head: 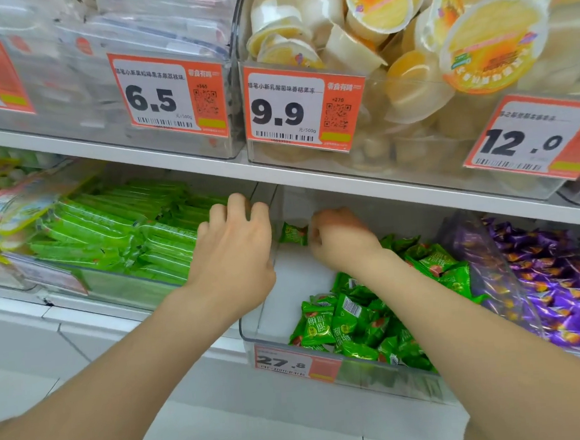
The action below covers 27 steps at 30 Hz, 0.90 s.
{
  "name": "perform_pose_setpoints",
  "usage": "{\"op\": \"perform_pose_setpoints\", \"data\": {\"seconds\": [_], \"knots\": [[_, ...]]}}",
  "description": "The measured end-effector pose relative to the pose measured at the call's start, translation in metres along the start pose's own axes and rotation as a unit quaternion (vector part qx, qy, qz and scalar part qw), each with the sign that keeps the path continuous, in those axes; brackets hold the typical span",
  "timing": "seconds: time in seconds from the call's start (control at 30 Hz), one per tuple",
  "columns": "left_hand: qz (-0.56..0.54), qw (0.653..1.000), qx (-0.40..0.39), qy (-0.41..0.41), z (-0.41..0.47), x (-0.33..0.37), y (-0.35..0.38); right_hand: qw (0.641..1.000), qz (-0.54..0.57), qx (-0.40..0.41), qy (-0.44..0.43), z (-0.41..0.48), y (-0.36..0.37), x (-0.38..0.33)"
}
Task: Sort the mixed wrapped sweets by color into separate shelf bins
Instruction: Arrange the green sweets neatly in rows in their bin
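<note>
Mid-sort: right hand [338, 242] fingers pinch a green sweet [293, 234] at the 27.8 bin's [249, 331] back left. Left hand [237, 244] curled by that bin's left wall, grip unclear. Next I'd guess it just drops on the bin's green pile [354, 318]

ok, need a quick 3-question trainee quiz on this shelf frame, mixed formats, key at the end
1. Multiple choice: what does the right hand pinch?
A) a purple sweet
B) a green sweet
C) a jelly cup

2. True or false: the purple sweets lie in the bin to the left of the middle bin.

3. Fill in: the price tag on the middle bin reads ____.

Key: 1 B; 2 false; 3 27.8
</note>
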State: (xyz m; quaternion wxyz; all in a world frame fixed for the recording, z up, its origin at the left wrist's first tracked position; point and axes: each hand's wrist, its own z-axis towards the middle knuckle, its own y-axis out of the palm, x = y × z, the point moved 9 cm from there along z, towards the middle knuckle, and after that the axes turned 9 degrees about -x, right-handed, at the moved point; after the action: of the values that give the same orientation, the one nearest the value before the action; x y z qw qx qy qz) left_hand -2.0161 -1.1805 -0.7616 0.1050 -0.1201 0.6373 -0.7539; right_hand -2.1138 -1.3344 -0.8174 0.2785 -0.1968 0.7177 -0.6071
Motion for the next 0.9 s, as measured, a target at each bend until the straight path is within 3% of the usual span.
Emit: {"op": "perform_pose_setpoints", "data": {"seconds": [0.07, 0.13, 0.23, 0.43, 0.53, 0.63, 0.73, 0.9], "knots": [[0.007, 1.000, -0.005, -0.013, -0.001, -0.003, -0.003, 0.998, 0.029, -0.044, -0.040, -0.021, 0.007, -0.003], [0.007, 1.000, -0.015, -0.021, -0.002, -0.002, -0.003, 0.983, 0.054, -0.150, -0.096, -0.045, 0.023, -0.016], [0.016, 0.999, -0.025, -0.037, -0.005, -0.007, -0.002, 0.960, -0.005, -0.228, -0.163, -0.071, 0.039, -0.041], [0.001, 0.998, -0.034, -0.055, -0.011, -0.024, -0.002, 0.964, -0.037, -0.180, -0.194, -0.075, 0.041, -0.066], [0.020, 0.999, 0.012, -0.024, -0.013, -0.022, -0.007, 0.968, 0.062, -0.145, -0.193, -0.073, 0.030, -0.067], [-0.051, 0.993, 0.073, 0.079, -0.019, -0.010, -0.022, 0.955, 0.216, -0.080, -0.185, -0.072, 0.004, -0.061], [-0.217, 0.970, 0.029, 0.103, -0.027, -0.004, -0.025, 0.896, 0.413, -0.051, -0.153, -0.079, -0.012, -0.047], [-0.379, 0.925, -0.008, 0.033, -0.029, -0.010, -0.018, 0.714, 0.691, -0.075, -0.080, -0.092, -0.008, -0.035]]}}
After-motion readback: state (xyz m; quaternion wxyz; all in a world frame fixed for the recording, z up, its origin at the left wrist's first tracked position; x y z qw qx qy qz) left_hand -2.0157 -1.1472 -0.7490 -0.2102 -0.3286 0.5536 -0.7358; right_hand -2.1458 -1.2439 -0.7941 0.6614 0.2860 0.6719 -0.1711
